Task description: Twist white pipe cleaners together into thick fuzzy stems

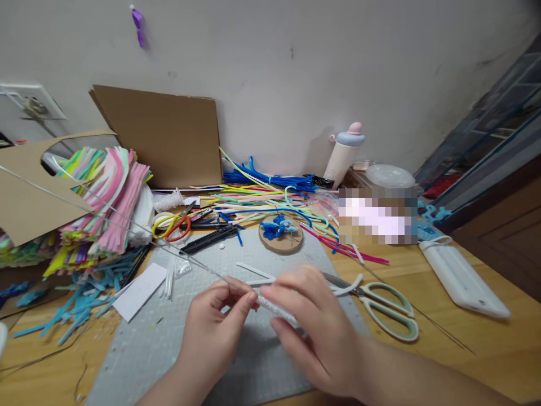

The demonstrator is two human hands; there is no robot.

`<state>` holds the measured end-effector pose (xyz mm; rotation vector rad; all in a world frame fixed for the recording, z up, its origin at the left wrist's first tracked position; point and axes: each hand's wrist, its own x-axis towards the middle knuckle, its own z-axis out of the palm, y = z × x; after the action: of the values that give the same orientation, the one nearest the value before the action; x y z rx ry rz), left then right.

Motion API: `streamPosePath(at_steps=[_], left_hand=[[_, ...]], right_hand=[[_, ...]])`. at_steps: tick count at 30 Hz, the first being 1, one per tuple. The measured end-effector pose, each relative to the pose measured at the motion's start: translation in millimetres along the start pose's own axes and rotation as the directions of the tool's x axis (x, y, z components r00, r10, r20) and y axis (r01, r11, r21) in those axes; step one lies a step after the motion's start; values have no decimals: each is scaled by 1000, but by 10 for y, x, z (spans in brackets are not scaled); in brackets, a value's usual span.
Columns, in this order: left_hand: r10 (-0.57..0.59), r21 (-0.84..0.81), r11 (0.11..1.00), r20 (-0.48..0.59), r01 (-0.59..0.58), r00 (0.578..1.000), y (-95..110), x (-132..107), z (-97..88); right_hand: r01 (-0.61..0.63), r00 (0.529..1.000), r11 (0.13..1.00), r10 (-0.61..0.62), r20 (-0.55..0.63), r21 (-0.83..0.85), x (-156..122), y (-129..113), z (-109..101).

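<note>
My left hand [217, 318] pinches a thin wire [186, 255] between thumb and forefinger, low over the grey cutting mat [139, 361]. The wire runs from the hand up to the left edge of the view. Just right of that pinch, a white fuzzy pipe cleaner [276, 309] lies along the same line. My right hand [319, 327] curls round it with thumb below and fingers above; its fingers are blurred. Behind the hands lie a white strip [349, 286] and scissors with pale green and white handles [389, 310], blades partly hidden by my right hand.
A round cardboard disc [281, 242] bears blue fuzzy pieces. Behind it lie coloured pipe cleaners [262, 200], yellow and red-handled scissors [173, 225] and a bottle [343, 155]. Bundled pipe cleaners [114, 203] stand left. A white power bank-like block [465, 279] lies right.
</note>
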<state>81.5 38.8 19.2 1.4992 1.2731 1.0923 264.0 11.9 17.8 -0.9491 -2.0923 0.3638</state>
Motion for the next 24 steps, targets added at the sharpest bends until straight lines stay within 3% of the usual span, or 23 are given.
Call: streamPosePath(at_steps=[2,3,5,7,8,9,11,13,17,20,24], left_hand=[[32,3,999,22,-32,999,21,10,-27],[46,7,999,45,-47,998,30,18,-44],[50,-3,999,139,-50,989,40,36,-81],[33,-56,998,248,-20,968,40,51,-124],[30,-95,995,291,-2,956,38,56,-146],[37,-137,991,319,7,947,35,58,-166],[71,-203,979,343,0,937,34,58,-200],[100,-232,973,373,-11,923,44,57,-221],[110,-218,976,432,-15,895,79,73,-230],[73,-185,983,420,7,905,84,101,-226],[-10,-142,988,367,67,930,67,127,-229]], right_hand=[[-201,977,944,175,118,261,185,135,141],[-351,933,841,275,234,412,220,191,210],[-618,785,489,354,508,615,209,271,318],[-750,657,96,228,719,655,158,311,367],[-773,622,-62,124,773,632,136,320,372],[-783,601,-185,19,799,594,121,323,367],[-791,578,-351,-156,801,501,110,326,352],[-802,558,-417,-265,786,429,109,332,354],[-810,555,-416,-316,769,414,96,367,412],[-799,570,-384,-234,788,464,92,390,430],[-783,593,-277,-65,803,556,119,396,367]])
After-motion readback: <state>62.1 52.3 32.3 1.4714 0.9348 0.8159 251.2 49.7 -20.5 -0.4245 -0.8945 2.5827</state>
